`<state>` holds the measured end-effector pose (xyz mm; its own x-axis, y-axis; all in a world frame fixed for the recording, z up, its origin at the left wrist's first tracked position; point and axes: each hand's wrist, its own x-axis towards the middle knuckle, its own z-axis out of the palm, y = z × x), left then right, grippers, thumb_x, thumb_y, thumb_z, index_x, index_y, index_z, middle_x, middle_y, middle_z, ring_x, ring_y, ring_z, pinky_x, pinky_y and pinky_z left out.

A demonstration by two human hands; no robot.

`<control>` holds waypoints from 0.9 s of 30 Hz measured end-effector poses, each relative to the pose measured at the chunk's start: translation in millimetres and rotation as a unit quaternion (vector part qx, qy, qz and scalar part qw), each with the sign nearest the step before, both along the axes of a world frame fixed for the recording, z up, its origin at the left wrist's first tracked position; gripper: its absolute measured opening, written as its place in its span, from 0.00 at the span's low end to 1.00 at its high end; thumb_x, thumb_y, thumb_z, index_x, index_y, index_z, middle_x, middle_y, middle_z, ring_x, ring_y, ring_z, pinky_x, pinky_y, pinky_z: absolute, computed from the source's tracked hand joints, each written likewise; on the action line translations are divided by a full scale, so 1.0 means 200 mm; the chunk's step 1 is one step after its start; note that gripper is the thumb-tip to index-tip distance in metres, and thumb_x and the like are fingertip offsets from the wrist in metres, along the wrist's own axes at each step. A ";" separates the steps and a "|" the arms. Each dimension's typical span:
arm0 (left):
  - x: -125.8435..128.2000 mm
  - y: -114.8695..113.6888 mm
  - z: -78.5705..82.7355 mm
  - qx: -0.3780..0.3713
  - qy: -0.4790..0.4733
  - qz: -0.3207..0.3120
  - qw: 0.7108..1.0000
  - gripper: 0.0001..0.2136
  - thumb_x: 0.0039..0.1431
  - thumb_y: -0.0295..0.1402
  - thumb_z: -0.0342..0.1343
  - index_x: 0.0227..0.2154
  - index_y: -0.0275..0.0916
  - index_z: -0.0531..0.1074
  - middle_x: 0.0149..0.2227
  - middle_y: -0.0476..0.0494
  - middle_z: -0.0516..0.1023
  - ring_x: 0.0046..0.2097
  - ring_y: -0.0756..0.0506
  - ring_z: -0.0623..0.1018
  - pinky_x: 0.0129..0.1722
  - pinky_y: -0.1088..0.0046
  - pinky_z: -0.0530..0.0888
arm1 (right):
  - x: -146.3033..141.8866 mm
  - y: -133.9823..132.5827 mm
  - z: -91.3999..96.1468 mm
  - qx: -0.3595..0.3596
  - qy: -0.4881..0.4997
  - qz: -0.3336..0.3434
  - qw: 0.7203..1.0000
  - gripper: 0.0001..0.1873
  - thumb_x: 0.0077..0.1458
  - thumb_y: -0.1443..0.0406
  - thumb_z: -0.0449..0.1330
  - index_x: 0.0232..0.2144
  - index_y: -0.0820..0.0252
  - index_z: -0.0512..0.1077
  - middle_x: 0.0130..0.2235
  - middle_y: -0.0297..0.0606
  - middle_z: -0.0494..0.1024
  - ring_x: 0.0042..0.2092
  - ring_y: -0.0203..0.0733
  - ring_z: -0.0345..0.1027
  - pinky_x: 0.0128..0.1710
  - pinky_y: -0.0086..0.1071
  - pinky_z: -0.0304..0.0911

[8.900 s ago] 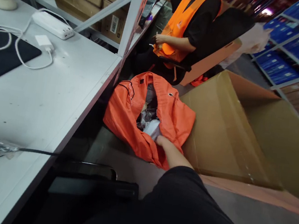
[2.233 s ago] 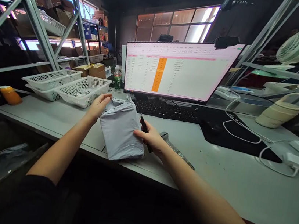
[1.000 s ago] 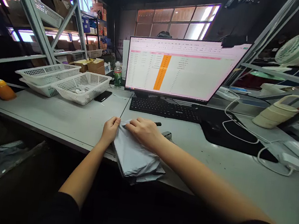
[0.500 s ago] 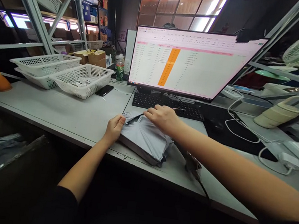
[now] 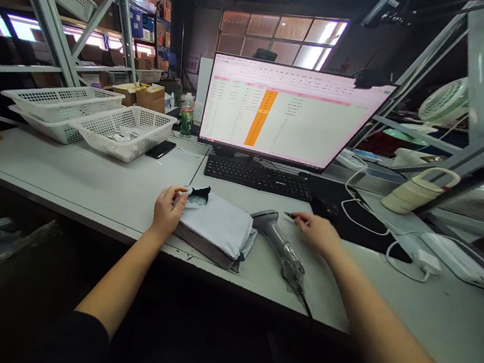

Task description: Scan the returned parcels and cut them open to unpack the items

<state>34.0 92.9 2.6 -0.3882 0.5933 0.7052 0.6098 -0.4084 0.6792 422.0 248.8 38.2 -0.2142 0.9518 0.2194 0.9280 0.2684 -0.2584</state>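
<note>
A grey plastic mailer parcel point(image 5: 217, 228) lies near the front edge of the white table point(image 5: 67, 175). Its far end is slit open and something dark shows in the gap. My left hand point(image 5: 167, 212) is closed on the parcel's left corner beside that opening. My right hand point(image 5: 318, 233) rests on the table to the right of the parcel, pinching a thin black pen-like tool point(image 5: 290, 215) that points left. A grey handheld barcode scanner point(image 5: 278, 245) lies between the parcel and my right hand.
A lit monitor point(image 5: 279, 111) with a spreadsheet stands behind a black keyboard point(image 5: 258, 176). White mesh baskets point(image 5: 123, 129), a phone point(image 5: 160, 149) and a bottle point(image 5: 186, 115) are at the back left. A black mat point(image 5: 354, 218), white cables and a charger point(image 5: 424, 261) lie to the right.
My right hand has left the parcel's far end and moved right past the scanner with the black tool. The parcel's end now gapes open. My left hand keeps its hold.
</note>
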 end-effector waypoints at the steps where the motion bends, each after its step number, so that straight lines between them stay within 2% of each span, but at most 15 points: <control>1: 0.00 -0.01 0.01 0.037 0.032 0.022 0.999 0.09 0.65 0.38 0.51 0.40 0.40 0.73 0.34 0.44 0.72 0.39 0.43 0.72 0.44 0.65 0.68 | 0.07 -0.01 -0.03 -0.008 -0.018 -0.007 1.000 0.18 0.58 0.62 0.54 0.45 0.59 0.80 0.40 0.46 0.82 0.39 0.51 0.75 0.38 0.39 0.65; 3: 0.01 -0.03 0.04 0.089 0.113 0.043 0.989 0.10 0.66 0.35 0.49 0.41 0.40 0.74 0.42 0.39 0.75 0.48 0.41 0.72 0.51 0.60 0.67 | 0.12 -0.04 -0.04 -0.006 -0.028 -0.001 1.000 0.18 0.57 0.62 0.55 0.45 0.60 0.80 0.42 0.47 0.82 0.42 0.53 0.75 0.40 0.40 0.66; 4: 0.01 -0.05 0.06 0.084 0.159 0.037 0.983 0.10 0.66 0.34 0.48 0.42 0.40 0.74 0.44 0.38 0.76 0.51 0.40 0.72 0.53 0.58 0.66 | 0.10 -0.07 -0.02 0.010 -0.028 0.007 1.000 0.19 0.57 0.62 0.55 0.46 0.60 0.79 0.44 0.47 0.81 0.44 0.54 0.74 0.42 0.41 0.66; 5: 0.01 -0.06 0.07 0.056 0.209 0.024 0.976 0.11 0.66 0.34 0.48 0.43 0.41 0.74 0.45 0.39 0.77 0.53 0.39 0.71 0.55 0.56 0.64 | 0.04 -0.10 0.02 0.034 -0.022 0.025 0.999 0.19 0.58 0.62 0.55 0.47 0.60 0.79 0.45 0.47 0.81 0.46 0.54 0.73 0.44 0.42 0.66; 7: 0.02 -0.08 0.10 -0.031 0.298 0.006 0.954 0.10 0.66 0.36 0.50 0.44 0.43 0.75 0.43 0.41 0.78 0.56 0.37 0.69 0.59 0.52 0.59 | -0.14 -0.20 0.13 0.094 0.002 0.106 0.990 0.19 0.61 0.62 0.53 0.50 0.59 0.77 0.47 0.45 0.80 0.49 0.52 0.72 0.48 0.43 0.66; 9: 0.03 -0.08 0.11 -0.090 0.347 0.019 0.933 0.09 0.64 0.39 0.53 0.40 0.43 0.76 0.39 0.41 0.77 0.53 0.36 0.70 0.61 0.49 0.55 | -0.39 -0.30 0.23 0.113 0.013 0.251 0.961 0.18 0.64 0.66 0.51 0.51 0.56 0.76 0.49 0.42 0.79 0.49 0.47 0.72 0.49 0.39 0.65; 10: 0.04 -0.08 0.10 -0.099 0.356 0.031 0.929 0.09 0.63 0.40 0.53 0.36 0.42 0.75 0.36 0.41 0.77 0.51 0.36 0.71 0.61 0.48 0.55 | -0.52 -0.35 0.26 0.107 -0.011 0.319 0.942 0.19 0.63 0.69 0.51 0.51 0.54 0.75 0.49 0.41 0.79 0.49 0.45 0.72 0.48 0.37 0.65; 12: 0.05 -0.08 0.09 -0.085 0.362 0.044 0.927 0.10 0.63 0.40 0.54 0.30 0.42 0.74 0.33 0.41 0.75 0.46 0.37 0.71 0.60 0.48 0.56 | -0.77 -0.43 0.29 0.116 -0.084 0.412 0.900 0.21 0.62 0.73 0.52 0.53 0.54 0.73 0.48 0.41 0.78 0.48 0.44 0.70 0.43 0.34 0.64; 15: 0.04 -0.09 0.07 -0.035 0.362 0.036 0.931 0.13 0.63 0.40 0.53 0.24 0.42 0.70 0.29 0.43 0.73 0.41 0.39 0.71 0.56 0.52 0.60 | -1.01 -0.46 0.27 0.156 -0.191 0.453 0.857 0.13 0.65 0.69 0.53 0.46 0.59 0.75 0.45 0.46 0.75 0.45 0.47 0.67 0.35 0.33 0.60; 17: 0.02 -0.12 0.06 0.003 0.367 0.035 0.929 0.15 0.64 0.39 0.53 0.21 0.41 0.67 0.26 0.45 0.71 0.39 0.41 0.70 0.53 0.55 0.62 | -1.06 -0.44 0.25 0.180 -0.225 0.471 0.834 0.11 0.66 0.67 0.52 0.40 0.60 0.75 0.44 0.47 0.74 0.43 0.47 0.65 0.33 0.33 0.56; 19: -0.01 -0.15 0.06 0.042 0.379 0.044 0.923 0.17 0.64 0.37 0.53 0.19 0.41 0.64 0.23 0.46 0.69 0.36 0.43 0.70 0.48 0.58 0.62 | -1.06 -0.41 0.24 0.197 -0.232 0.495 0.814 0.11 0.65 0.67 0.52 0.37 0.61 0.75 0.42 0.46 0.74 0.42 0.47 0.64 0.34 0.34 0.54; 20: -0.03 -0.18 0.06 0.060 0.387 0.049 0.919 0.17 0.64 0.36 0.54 0.19 0.40 0.63 0.22 0.47 0.68 0.35 0.43 0.69 0.46 0.59 0.62 | -1.04 -0.38 0.25 0.202 -0.232 0.497 0.811 0.11 0.64 0.67 0.52 0.36 0.61 0.75 0.40 0.46 0.74 0.42 0.47 0.64 0.34 0.34 0.53; 22: -0.07 -0.22 0.06 0.082 0.404 0.050 0.910 0.17 0.63 0.35 0.54 0.19 0.40 0.62 0.22 0.48 0.68 0.35 0.43 0.70 0.44 0.60 0.61 | -0.99 -0.33 0.27 0.199 -0.238 0.469 0.827 0.12 0.63 0.66 0.52 0.34 0.61 0.75 0.37 0.44 0.75 0.40 0.46 0.65 0.34 0.35 0.51; 27: -0.24 -0.37 0.01 0.064 0.420 0.043 0.904 0.15 0.63 0.34 0.55 0.21 0.40 0.63 0.22 0.50 0.70 0.34 0.44 0.70 0.44 0.60 0.60 | -0.86 -0.19 0.28 0.115 -0.238 0.318 0.911 0.15 0.62 0.67 0.48 0.37 0.58 0.76 0.39 0.41 0.78 0.39 0.43 0.70 0.29 0.32 0.48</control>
